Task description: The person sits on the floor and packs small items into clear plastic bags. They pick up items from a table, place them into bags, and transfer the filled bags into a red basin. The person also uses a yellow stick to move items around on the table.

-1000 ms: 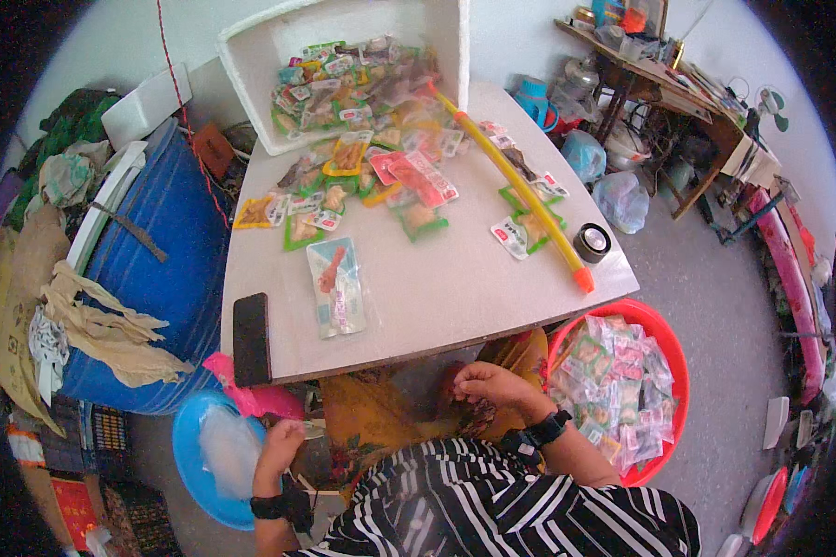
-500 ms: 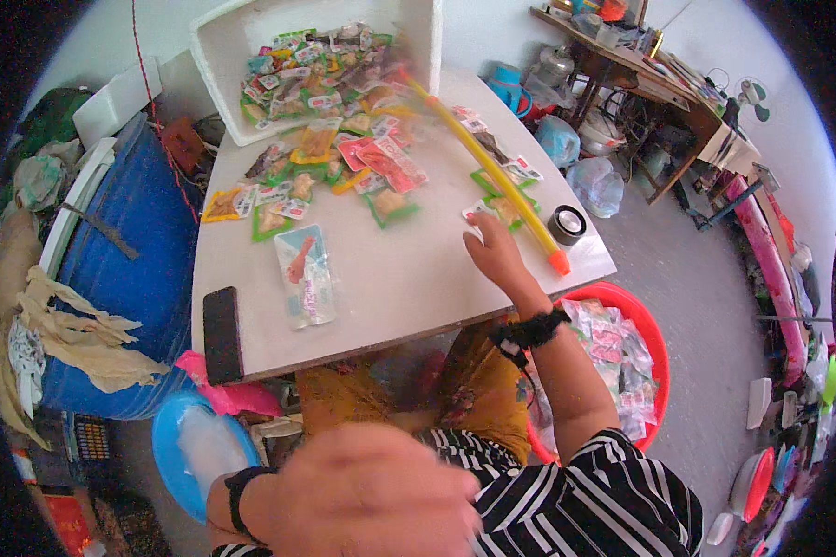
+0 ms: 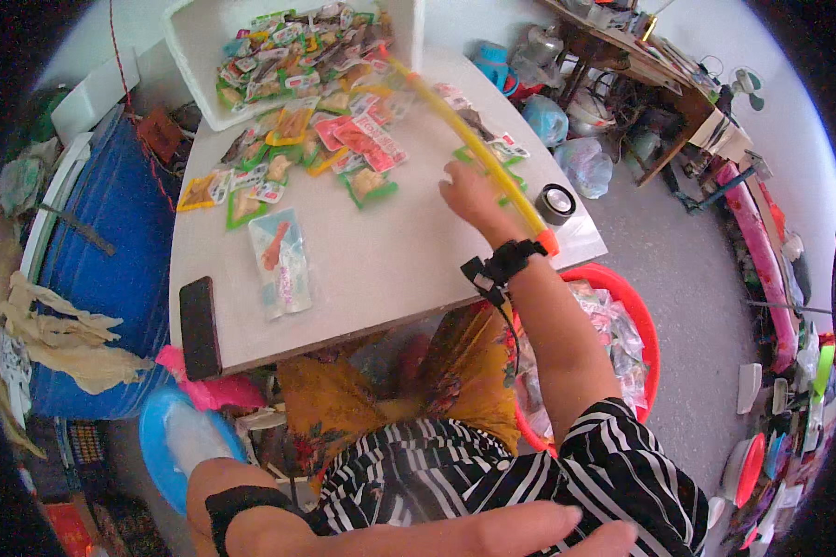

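My right hand [image 3: 474, 197] hovers over the right side of the table, its fingers drawn together; whether anything is in them is hidden. Beside it lies a long yellow tube [image 3: 478, 144] with orange ends, slanting from the foam box to the near right edge. A green-edged snack packet [image 3: 508, 193] shows partly behind the tube. My left hand [image 3: 539, 533] reaches across my body at the lower edge, fingers stretched and apart, with nothing visible in it. Several small snack packets [image 3: 372, 144] lie loose on the table. A larger pale blue-white packet [image 3: 281, 269] lies nearer to me.
A tipped white foam box [image 3: 188, 70] full of packets stands at the back. A phone [image 3: 200, 325] lies at the left edge, a round black-and-silver object [image 3: 556, 202] at the right. Below are a red basin [image 3: 655, 348] of packets and a blue basin [image 3: 153, 464].
My right hand has moved left, away from the packet beside the tube, and its fingers have drawn in. My left hand has swung down and right across my body. The whole view has shifted slightly.
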Demonstrator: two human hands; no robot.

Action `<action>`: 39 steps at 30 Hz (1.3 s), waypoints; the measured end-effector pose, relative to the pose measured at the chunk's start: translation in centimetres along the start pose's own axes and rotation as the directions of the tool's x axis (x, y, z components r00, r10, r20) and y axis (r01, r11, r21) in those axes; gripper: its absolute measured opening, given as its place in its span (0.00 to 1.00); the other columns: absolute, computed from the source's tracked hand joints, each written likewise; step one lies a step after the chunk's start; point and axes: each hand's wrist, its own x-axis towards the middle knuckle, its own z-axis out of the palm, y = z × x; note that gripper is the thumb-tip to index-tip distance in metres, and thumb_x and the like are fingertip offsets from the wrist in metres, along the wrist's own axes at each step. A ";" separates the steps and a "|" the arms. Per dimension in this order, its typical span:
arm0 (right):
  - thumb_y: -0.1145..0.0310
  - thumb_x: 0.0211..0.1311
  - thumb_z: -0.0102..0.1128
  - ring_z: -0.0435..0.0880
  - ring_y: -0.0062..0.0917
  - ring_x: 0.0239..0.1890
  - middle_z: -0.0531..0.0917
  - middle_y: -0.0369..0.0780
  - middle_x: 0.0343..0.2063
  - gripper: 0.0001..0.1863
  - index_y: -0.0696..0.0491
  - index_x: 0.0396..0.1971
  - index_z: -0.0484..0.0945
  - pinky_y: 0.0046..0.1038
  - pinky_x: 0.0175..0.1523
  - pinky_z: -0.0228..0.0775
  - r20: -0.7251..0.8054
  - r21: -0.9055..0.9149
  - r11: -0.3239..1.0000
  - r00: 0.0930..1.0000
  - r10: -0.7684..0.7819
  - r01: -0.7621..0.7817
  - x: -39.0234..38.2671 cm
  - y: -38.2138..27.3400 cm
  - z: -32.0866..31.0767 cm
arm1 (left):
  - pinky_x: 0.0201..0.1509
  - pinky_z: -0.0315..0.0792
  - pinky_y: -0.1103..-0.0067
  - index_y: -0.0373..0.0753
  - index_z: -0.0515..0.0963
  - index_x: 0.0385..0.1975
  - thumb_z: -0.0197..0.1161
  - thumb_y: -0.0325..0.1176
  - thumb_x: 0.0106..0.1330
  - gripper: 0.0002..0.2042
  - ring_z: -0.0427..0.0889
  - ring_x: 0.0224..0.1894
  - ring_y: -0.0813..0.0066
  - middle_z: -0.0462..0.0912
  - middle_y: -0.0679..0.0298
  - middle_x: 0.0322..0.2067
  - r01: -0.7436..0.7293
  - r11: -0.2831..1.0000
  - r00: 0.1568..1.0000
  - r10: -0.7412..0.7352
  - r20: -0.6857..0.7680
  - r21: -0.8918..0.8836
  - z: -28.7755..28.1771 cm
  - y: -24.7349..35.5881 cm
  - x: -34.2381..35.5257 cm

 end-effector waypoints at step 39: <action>0.59 0.44 0.54 0.75 0.38 0.36 0.76 0.48 0.30 0.23 0.57 0.39 0.67 0.34 0.40 0.65 0.183 0.236 0.961 0.978 0.103 -0.145 2.7 5.1 -2.9 | 0.36 0.68 0.71 0.33 0.71 0.27 0.54 0.23 0.45 0.08 0.72 0.33 0.57 0.73 0.54 0.31 0.337 0.723 0.827 -0.533 0.176 0.603 -6.7 -12.6 -19.6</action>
